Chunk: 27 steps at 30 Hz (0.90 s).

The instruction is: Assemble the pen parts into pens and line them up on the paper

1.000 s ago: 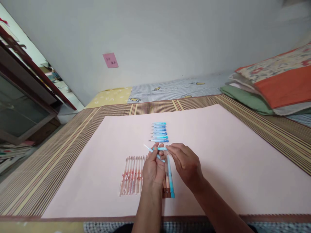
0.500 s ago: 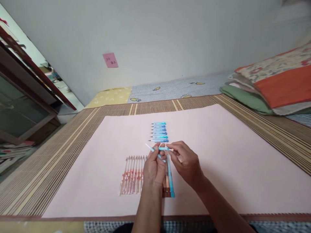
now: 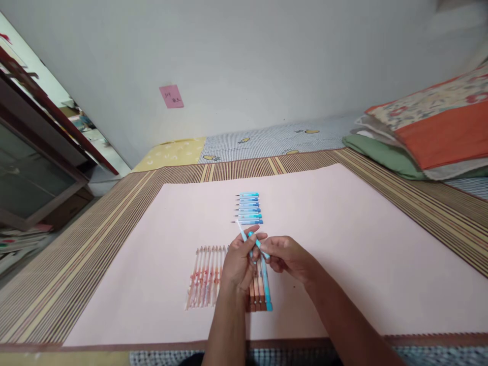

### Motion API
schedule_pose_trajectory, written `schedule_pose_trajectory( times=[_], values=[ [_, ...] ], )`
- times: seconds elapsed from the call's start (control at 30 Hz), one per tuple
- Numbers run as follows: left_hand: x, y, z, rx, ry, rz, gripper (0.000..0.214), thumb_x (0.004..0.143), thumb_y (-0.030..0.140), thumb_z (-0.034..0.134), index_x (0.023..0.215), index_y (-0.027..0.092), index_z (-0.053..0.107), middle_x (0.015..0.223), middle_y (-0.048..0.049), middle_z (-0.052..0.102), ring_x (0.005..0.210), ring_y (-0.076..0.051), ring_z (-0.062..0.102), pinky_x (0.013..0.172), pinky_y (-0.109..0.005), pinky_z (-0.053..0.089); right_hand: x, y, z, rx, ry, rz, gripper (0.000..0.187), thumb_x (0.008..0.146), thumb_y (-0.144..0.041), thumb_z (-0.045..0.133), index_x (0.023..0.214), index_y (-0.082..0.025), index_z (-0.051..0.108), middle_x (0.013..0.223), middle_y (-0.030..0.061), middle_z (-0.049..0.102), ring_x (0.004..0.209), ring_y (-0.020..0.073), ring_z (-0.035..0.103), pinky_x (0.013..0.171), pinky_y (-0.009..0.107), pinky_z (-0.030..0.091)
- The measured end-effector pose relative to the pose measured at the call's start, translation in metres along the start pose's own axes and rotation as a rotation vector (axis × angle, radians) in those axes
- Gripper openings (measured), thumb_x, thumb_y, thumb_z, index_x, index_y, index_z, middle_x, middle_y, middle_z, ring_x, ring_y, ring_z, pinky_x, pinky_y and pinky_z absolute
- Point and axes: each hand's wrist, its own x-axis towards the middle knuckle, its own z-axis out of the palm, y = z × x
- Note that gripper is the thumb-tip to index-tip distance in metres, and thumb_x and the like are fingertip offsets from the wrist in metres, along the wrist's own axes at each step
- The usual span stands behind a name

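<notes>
My left hand (image 3: 237, 262) is closed around a slim light-blue pen part (image 3: 243, 235), whose white end points up and away. A short turquoise pen piece (image 3: 259, 245) lies slanted between both hands. Its upper end rests at my left fingers, and my right hand (image 3: 287, 256) pinches the lower end. Just beyond my hands, several blue pens (image 3: 249, 209) lie in a stacked row, their thin dark tips to the left. Below my left hand are brown-ended pens (image 3: 257, 300) and one long light-blue pen (image 3: 266, 287), partly covered by the hand.
Several clear pens with pink-red patterns (image 3: 204, 277) lie side by side left of my left forearm. A pale pink sheet (image 3: 343, 244) covers the striped mat (image 3: 125, 203). Folded bedding (image 3: 438, 137) is piled at the right, and a pink note (image 3: 171, 96) hangs on the wall.
The turquoise piece has turned from nearly level to slanting down to the right. My right hand has moved slightly down with its end, and the light-blue part now stands steeper.
</notes>
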Motion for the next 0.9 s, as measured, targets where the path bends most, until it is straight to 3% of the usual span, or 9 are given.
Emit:
schedule_pose_trajectory(
  times=[0.13,0.23,0.33,0.57,0.9],
  values=[
    [-0.002,0.005,-0.002,0.106,-0.001,0.052,0.046,0.075,0.042,0.078,0.107,0.010,0.068,0.097,-0.0135,0.073,0.052,-0.007,0.053,0.048,-0.021,0.034,0.001,-0.001,-0.001,0.276,0.031,0.028,0.033,0.069,-0.041,0.083,0.068,-0.014,0.065,0.060,-0.0013,0.060,0.041,0.0032,0.041,0.040,0.019,0.026],
    [-0.004,0.006,-0.004,0.165,-0.013,0.033,0.044,0.078,0.045,0.072,0.104,0.008,0.067,0.086,-0.0122,0.072,0.052,-0.009,0.054,0.049,-0.023,0.034,0.003,-0.003,-0.007,0.454,0.150,-0.034,0.025,0.068,-0.031,0.084,0.077,-0.014,0.069,0.070,0.0016,0.067,0.046,0.0037,0.044,0.042,0.018,0.034],
    [-0.007,0.003,-0.002,0.236,-0.111,-0.033,0.042,0.080,0.047,0.069,0.095,0.008,0.068,0.072,-0.0083,0.069,0.048,-0.009,0.050,0.047,-0.023,0.031,0.006,-0.003,-0.015,0.533,0.242,-0.089,0.023,0.067,-0.025,0.084,0.080,-0.014,0.069,0.079,0.0040,0.071,0.051,0.0049,0.048,0.046,0.017,0.039],
    [-0.015,-0.005,0.011,0.410,-0.332,-0.116,0.041,0.088,0.051,0.059,0.096,0.011,0.066,0.060,-0.0022,0.063,0.040,-0.010,0.049,0.043,-0.023,0.030,0.007,-0.005,-0.022,0.600,0.226,-0.128,0.016,0.076,-0.028,0.076,0.081,-0.016,0.066,0.076,0.0010,0.065,0.053,0.0079,0.046,0.048,0.021,0.042],
    [-0.016,-0.011,0.012,0.470,-0.358,-0.143,0.036,0.091,0.050,0.054,0.092,0.014,0.061,0.052,0.0019,0.058,0.034,-0.008,0.040,0.038,-0.022,0.022,0.002,-0.013,-0.014,0.446,0.179,-0.183,0.024,0.072,-0.034,0.079,0.079,-0.015,0.065,0.066,-0.0016,0.055,0.050,0.0079,0.037,0.043,0.021,0.029]
  ],
)
